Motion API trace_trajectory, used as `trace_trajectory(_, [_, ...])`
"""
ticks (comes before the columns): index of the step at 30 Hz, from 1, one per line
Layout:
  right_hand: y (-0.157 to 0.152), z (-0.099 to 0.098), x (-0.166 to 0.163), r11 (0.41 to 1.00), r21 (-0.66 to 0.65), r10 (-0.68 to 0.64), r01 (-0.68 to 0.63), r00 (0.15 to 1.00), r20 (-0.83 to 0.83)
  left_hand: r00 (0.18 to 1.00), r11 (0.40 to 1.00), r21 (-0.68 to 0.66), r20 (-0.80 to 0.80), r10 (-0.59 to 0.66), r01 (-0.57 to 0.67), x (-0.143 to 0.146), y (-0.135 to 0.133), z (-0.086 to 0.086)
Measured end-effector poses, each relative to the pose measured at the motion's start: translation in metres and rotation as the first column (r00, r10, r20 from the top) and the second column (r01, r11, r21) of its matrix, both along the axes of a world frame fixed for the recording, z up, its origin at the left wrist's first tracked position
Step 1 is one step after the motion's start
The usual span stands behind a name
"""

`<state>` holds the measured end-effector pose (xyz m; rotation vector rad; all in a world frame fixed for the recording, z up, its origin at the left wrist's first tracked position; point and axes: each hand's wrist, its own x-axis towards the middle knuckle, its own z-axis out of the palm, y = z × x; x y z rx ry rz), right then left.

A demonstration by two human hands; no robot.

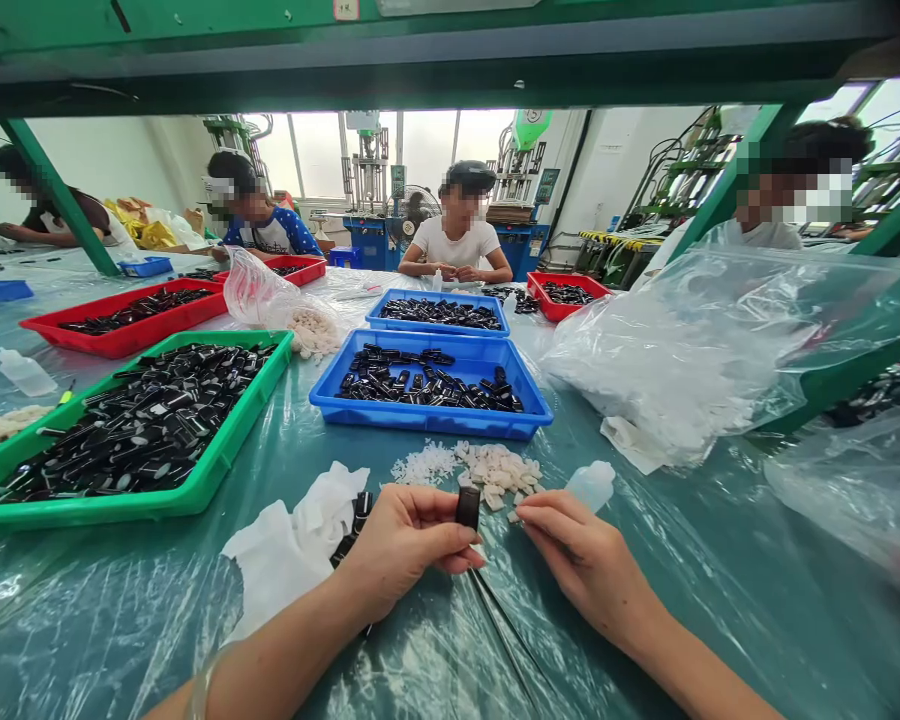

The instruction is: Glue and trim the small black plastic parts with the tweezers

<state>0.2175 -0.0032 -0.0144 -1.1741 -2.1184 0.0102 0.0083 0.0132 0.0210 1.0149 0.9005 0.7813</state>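
Note:
My left hand [405,545] is closed, pinching a small black plastic part [468,506] upright between thumb and fingers. My right hand [577,555] lies just right of it with fingers curled, its fingertips reaching toward a pile of small white pieces [495,468] on the table. Whether those fingers hold a piece I cannot make out. A white cloth [300,535] lies left of my left hand, with another black part [360,512] resting on it. A small translucent bottle [591,484] lies beside the white pile.
A green tray [229,455] of black parts is at left and a blue tray [427,415] ahead, with more blue and red trays behind. A large clear bag [690,360] of white pieces sits at right. Several people sit across the plastic-covered table.

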Motion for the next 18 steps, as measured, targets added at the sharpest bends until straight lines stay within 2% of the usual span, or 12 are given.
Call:
trace_trajectory(4, [0.0037,-0.0077,-0.0009,0.998,-0.061,0.010,-0.008,0.999,0.046,1.000,1.000,-0.019,-0.001,-0.020,0.020,0.0005,0.0004,-0.0020])
trace_trajectory(9, [0.0065,-0.0075,-0.0017,0.993,-0.120,0.005,0.007,0.995,0.097,0.999,0.999,-0.014,-0.001,-0.037,0.037,0.0014,-0.0007,-0.0032])
trace_trajectory(18, [0.0023,-0.0057,-0.0034,0.990,-0.136,0.002,0.024,0.982,0.188,0.998,0.998,-0.024,0.022,-0.053,0.053,0.0028,-0.0026,-0.0052])
